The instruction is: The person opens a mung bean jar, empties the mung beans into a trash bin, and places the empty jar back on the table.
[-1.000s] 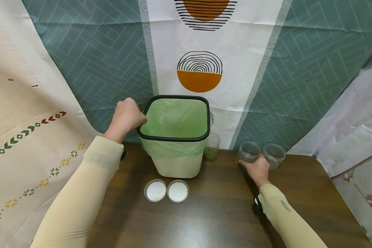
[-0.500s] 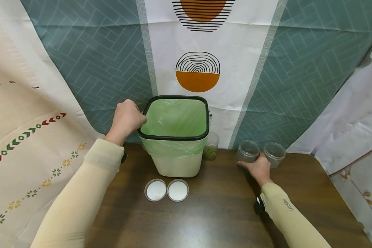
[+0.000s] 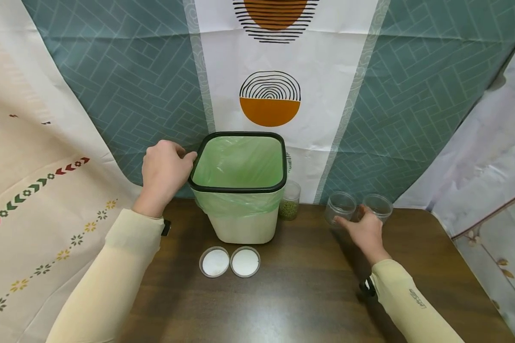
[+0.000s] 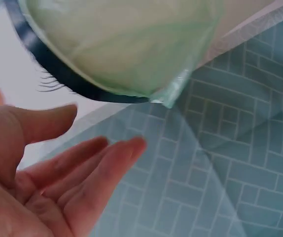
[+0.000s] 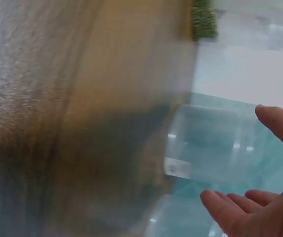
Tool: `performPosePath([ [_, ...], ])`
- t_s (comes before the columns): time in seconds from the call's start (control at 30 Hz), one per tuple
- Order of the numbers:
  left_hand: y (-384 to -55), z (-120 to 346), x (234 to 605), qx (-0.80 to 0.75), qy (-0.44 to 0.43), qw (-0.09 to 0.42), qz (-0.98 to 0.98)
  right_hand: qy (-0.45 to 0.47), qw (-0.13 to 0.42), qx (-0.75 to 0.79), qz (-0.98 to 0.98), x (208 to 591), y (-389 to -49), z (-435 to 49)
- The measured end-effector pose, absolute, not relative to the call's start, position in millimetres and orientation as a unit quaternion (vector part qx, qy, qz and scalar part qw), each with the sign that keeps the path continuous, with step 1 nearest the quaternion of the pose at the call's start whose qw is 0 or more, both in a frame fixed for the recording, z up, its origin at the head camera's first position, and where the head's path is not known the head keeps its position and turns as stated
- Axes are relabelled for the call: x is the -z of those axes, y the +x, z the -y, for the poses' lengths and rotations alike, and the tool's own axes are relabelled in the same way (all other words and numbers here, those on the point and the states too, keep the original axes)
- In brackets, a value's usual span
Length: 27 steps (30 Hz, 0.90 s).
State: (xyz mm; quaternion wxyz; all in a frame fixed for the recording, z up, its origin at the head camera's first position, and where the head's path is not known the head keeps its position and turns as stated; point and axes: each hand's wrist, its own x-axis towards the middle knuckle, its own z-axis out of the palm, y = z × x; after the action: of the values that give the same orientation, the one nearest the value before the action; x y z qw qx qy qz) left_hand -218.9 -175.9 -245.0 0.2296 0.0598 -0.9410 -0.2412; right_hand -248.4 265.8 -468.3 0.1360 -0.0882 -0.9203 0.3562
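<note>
1. The left sleeve (image 3: 103, 281) is long, pale creamy yellow and plain, its smooth cloth lying close to the forearm.
2. Its cuff (image 3: 135, 233) looks like a broad band, ending at the wrist.
3. A small black wrist piece (image 3: 166, 227) shows beside that cuff.
4. The right sleeve (image 3: 401, 293) matches in colour, with dark lettering (image 3: 417, 298) along the forearm, too small to read surely.
5. A black rounded piece (image 3: 371, 288) with a white patch sits at the right wrist.
6. Left hand (image 3: 165, 166) and right hand (image 3: 366, 233) are bare.
</note>
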Motion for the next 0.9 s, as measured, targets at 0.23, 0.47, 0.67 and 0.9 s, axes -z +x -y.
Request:
performPosePath([
  [0.23, -192, 163, 251, 0.28, 0.018, 0.37, 0.885, -0.108, 0.201, -0.391, 0.892, 445, -234, -265],
  [0.47, -171, 148, 272, 0.323, -0.036, 0.443, 0.835, -0.077, 0.272, -0.407, 0.869, 423, -227, -259],
  [0.67, -159, 139, 292, 0.327, -0.079, 0.458, 0.823, -0.051, 0.295, -0.429, 0.852, 405, -220, -254],
  [0.9, -150, 123, 319, 0.352, -0.139, 0.453, 0.807, -0.023, 0.303, -0.434, 0.848, 397, -215, -247],
])
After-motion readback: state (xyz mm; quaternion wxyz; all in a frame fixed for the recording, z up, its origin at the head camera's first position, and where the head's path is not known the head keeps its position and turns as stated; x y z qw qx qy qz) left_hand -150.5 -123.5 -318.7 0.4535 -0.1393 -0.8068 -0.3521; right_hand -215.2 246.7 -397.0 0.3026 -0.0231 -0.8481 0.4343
